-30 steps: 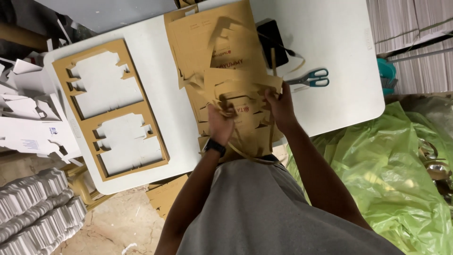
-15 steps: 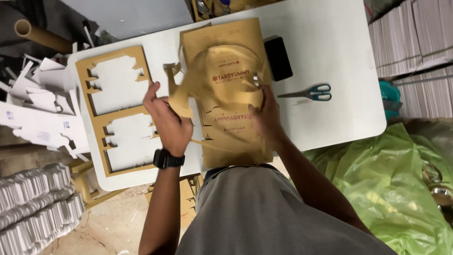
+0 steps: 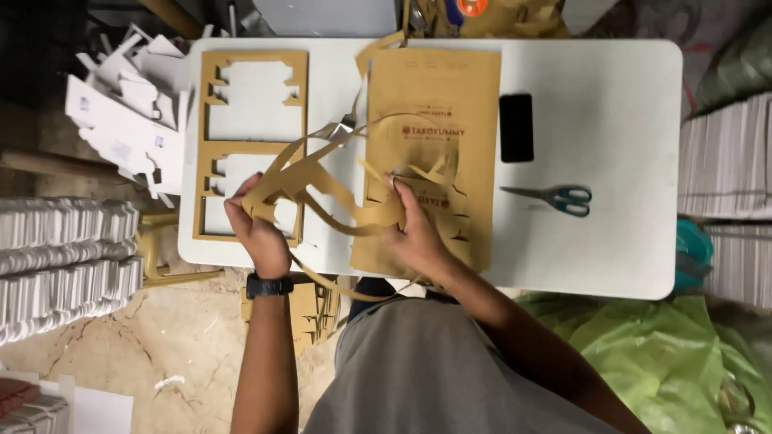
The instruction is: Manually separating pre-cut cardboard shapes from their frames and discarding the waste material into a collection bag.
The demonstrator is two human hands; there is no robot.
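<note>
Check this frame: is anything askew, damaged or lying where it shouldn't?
Nothing looks damaged. The left hand pulls a tangled brown cardboard strip away from the die-cut sheet, which the right hand presses down. Loose white offcuts are heaped off the table's left edge, untidy but not spilled.

The left hand point(image 3: 259, 233) has swung out from the stack of brown die-cut sheets point(image 3: 430, 157) and now hangs over the lower window of the cut-out frame point(image 3: 251, 145) left of that stack, gripping a tangle of brown offcut strips point(image 3: 322, 181) it has pulled clear. A second ago both hands were together at the stack's near edge. The right hand point(image 3: 418, 237) now presses flat on the stack's lower part, and the strips arch between the two hands.
</note>
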